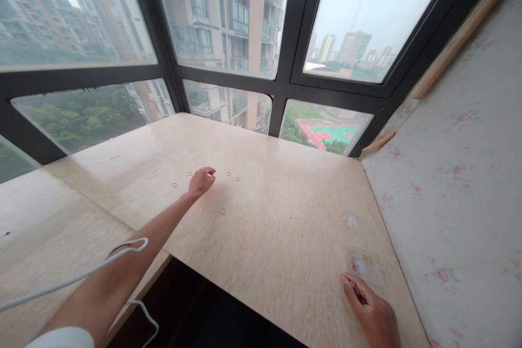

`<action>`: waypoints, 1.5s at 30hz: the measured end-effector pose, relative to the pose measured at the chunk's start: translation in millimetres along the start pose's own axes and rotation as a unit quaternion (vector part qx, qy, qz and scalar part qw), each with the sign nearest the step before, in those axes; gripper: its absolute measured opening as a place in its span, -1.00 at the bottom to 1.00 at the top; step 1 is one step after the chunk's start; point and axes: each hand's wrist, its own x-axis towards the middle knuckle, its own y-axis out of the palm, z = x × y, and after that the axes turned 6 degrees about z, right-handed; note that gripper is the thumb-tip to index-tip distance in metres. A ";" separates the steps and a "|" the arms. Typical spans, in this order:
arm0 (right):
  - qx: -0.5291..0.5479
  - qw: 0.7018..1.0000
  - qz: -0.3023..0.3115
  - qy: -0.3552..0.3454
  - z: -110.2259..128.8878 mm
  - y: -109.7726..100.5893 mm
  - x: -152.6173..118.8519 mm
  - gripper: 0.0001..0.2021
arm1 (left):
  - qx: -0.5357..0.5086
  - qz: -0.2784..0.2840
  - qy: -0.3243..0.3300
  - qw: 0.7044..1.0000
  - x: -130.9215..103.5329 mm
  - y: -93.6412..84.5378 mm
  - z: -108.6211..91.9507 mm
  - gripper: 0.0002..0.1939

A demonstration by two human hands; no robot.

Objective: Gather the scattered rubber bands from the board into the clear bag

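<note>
My left hand (203, 180) is over the middle of the wooden table, its fingers curled together; whatever they may hold is too small to make out. Around it lie small thin rings: one (174, 185) to its left, others (228, 174) (238, 179) to its right, and another ring (223, 211) nearer the front. At the lower right, my right hand (369, 304) has thumb and forefinger pressed together, and any object between them cannot be seen. Just beyond those fingertips sits a clear plastic case (357, 262) with small items inside.
A clear plastic piece (351, 221) lies behind the case. A white cable (81, 276) crosses my left forearm. The wooden table (269, 217) ends at a dark gap in front, with windows behind it and a flowered wall (452, 206) along the right.
</note>
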 end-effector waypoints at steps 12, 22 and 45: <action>-0.056 0.998 0.020 0.011 -4.1 2.8 1.7 -0.40 | 0.210 0.075 0.043 0.974 38.3 -12.9 45.5 -0.70; -0.062 0.997 0.031 0.026 -1.7 1.6 2.7 -0.40 | 0.268 0.087 0.146 0.948 36.4 -13.4 36.1 -0.71; -0.023 0.999 0.022 -0.024 14.2 -5.1 -0.9 -0.52 | 0.035 0.109 0.341 0.933 -12.5 -2.9 -116.7 -0.93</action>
